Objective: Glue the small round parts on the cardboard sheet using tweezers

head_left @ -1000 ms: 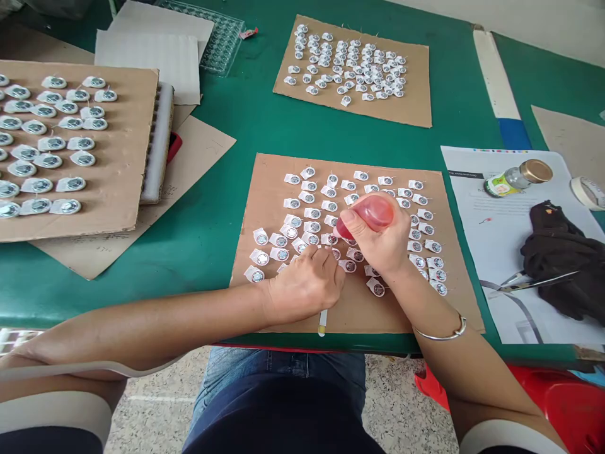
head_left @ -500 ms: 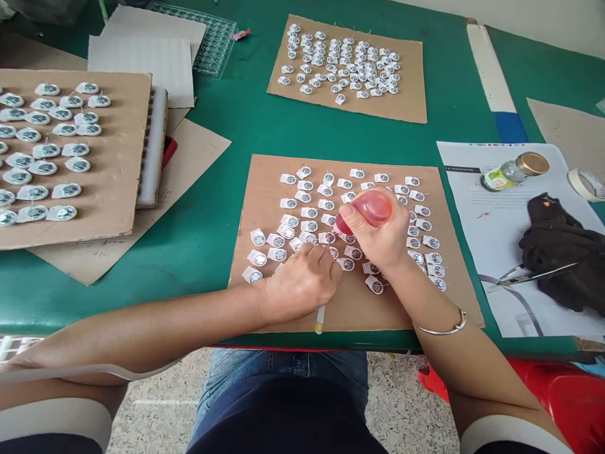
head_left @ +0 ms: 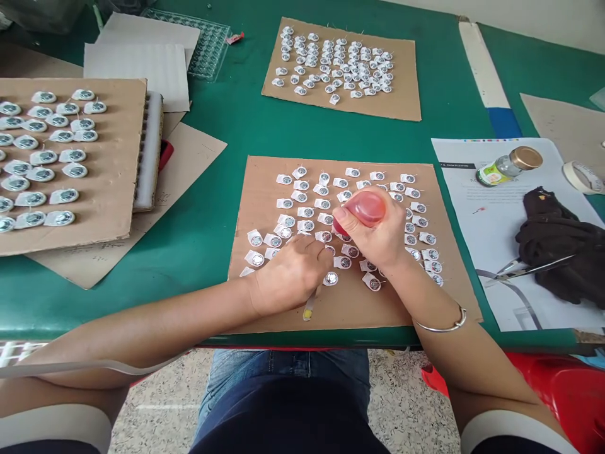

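Note:
My right hand (head_left: 378, 230) is wrapped round a soft pink-red bulb (head_left: 365, 208), held above a cardboard sheet (head_left: 269, 318). Rows of small round white-backed pieces (head_left: 350, 250) lie on that sheet. My left hand (head_left: 295, 271) is closed low over the lower left rows, its fingertips near the bulb's lower end. From under the left hand a thin strip with a yellow end (head_left: 307, 313) sticks out toward me; whether the fingers grip it is hidden.
Another cardboard sheet of pieces (head_left: 411, 79) lies behind, and a raised one (head_left: 113, 189) at left. On the right are a printed paper (head_left: 472, 227), a gold-capped jar (head_left: 508, 166), tweezers (head_left: 539, 269), dark cloth (head_left: 558, 246) and a tape roll (head_left: 582, 178).
My left hand has moved slightly left, uncovering a round piece beside it. The yellow-ended strip has shifted left and tilted. The right hand still holds the bulb, and the whole view has shifted slightly.

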{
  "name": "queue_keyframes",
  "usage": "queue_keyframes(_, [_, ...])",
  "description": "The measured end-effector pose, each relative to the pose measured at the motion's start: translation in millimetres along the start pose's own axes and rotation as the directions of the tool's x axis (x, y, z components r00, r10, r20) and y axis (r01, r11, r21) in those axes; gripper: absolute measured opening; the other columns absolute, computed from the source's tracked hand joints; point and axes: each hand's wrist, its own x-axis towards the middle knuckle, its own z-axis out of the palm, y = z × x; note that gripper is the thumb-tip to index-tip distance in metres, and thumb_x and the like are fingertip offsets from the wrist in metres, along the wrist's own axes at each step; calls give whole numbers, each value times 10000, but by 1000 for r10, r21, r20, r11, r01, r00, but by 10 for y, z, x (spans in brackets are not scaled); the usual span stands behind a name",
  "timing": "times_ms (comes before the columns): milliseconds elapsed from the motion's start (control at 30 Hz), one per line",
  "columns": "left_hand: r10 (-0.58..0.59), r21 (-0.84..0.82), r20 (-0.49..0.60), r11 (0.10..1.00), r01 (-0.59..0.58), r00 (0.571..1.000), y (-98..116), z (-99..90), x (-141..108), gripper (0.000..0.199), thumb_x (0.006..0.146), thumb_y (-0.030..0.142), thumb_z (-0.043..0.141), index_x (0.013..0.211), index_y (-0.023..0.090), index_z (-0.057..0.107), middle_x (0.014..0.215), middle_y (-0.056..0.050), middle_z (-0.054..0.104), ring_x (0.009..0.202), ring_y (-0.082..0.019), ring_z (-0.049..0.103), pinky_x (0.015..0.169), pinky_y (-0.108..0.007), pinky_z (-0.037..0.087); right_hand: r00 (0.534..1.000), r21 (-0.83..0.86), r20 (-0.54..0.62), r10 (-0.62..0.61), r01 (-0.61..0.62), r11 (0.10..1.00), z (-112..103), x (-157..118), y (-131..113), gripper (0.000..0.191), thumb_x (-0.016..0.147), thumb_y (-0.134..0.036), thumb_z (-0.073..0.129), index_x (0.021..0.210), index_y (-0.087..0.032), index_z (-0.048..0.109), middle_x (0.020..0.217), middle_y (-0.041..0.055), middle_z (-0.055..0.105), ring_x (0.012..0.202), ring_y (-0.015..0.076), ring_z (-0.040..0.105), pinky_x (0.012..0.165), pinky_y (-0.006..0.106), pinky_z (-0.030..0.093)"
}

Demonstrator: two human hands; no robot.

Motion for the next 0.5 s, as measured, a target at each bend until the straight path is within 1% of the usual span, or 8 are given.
queue_keyframes(167, [-58, -121, 12, 991, 59, 998, -61, 4, -5, 153, 742, 48, 420, 647, 133, 505, 641, -52, 520, 611, -154, 459, 567, -285, 404, 999, 7, 29, -16, 15, 1000, -8, -9, -3, 288, 727, -423, 673, 776, -183, 522, 729, -3, 595, 659, 117, 564, 624, 292, 495])
queue_keyframes(333, [-131, -276, 32, 952, 134, 991, -135, -34, -11, 145, 771, 71, 424, 671, 137, 506, 625, -33, 519, 599, -140, 467, 567, -277, 401, 999, 35, 37, -4, 3, 999, -18, -15, 4, 293, 728, -426, 672, 783, -180, 521, 718, -9, 589, 646, 107, 551, 618, 287, 484])
queue_keyframes(400, [-147, -329, 30, 933, 148, 989, -148, -65, -2, 145, 782, 73, 420, 695, 131, 520, 655, -42, 546, 613, -142, 488, 574, -279, 407, 1000, 42, 23, 3, -4, 999, -14, -18, 10, 291, 718, -419, 681, 768, -177, 528, 708, -10, 586, 638, 105, 544, 612, 284, 479])
queue_keyframes(500, [-143, -366, 14, 920, 138, 990, -157, -93, 8, 139, 789, 80, 426, 721, 123, 539, 681, -50, 569, 628, -147, 504, 580, -281, 410, 1000, 57, -20, -4, 5, 998, -8, -28, 20, 278, 714, -406, 683, 751, -174, 535, 713, -3, 590, 652, 111, 549, 625, 290, 483])
